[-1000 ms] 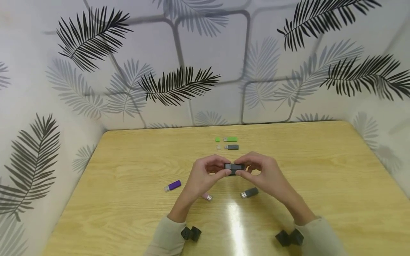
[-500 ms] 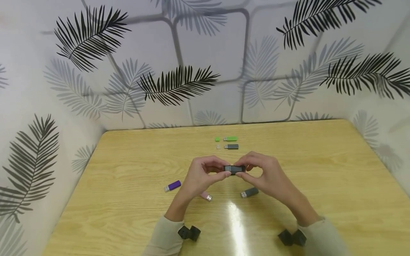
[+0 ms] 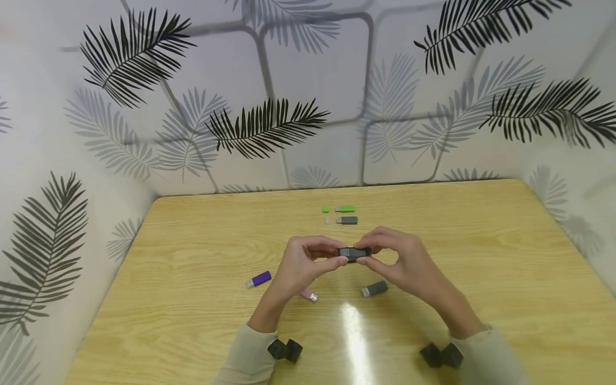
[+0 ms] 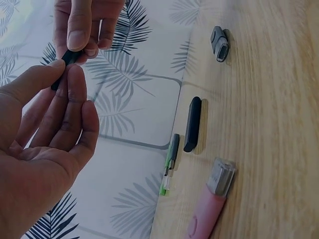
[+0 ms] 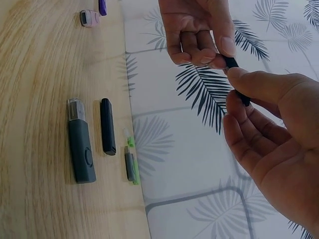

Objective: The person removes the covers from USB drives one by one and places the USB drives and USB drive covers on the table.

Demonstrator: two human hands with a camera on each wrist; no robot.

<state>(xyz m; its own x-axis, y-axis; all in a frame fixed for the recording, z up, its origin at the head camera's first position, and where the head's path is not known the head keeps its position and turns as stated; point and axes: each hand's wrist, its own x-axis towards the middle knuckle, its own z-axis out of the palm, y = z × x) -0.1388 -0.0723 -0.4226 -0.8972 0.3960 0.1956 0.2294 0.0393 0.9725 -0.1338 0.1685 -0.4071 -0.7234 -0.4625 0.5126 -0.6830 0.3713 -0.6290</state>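
Observation:
Both hands pinch a small black USB stick (image 3: 356, 254) between them, held in the air at mid-table. My left hand (image 3: 308, 262) has its left end between thumb and fingers. The thumb and fingers of my right hand (image 3: 404, 259) grip its right end. In the left wrist view most of the black USB stick (image 4: 69, 59) is covered by fingertips. Below the hands on the table lie a grey USB stick (image 3: 374, 289) and a pink USB stick (image 3: 308, 294), the latter partly behind the left wrist. A purple USB stick (image 3: 259, 279) lies to the left.
Farther back are a green USB stick (image 3: 345, 208) with a green cap (image 3: 325, 209) beside it, and a smaller grey USB stick (image 3: 347, 220) with a clear cap (image 3: 328, 220). A long black piece (image 5: 107, 127) lies on the wooden table (image 3: 192, 256). Patterned covering (image 3: 317, 69) stands behind.
My right hand has shifted slightly to the right, and the held black USB stick has moved a little with it. Both hands keep their hold; the things on the table stay put.

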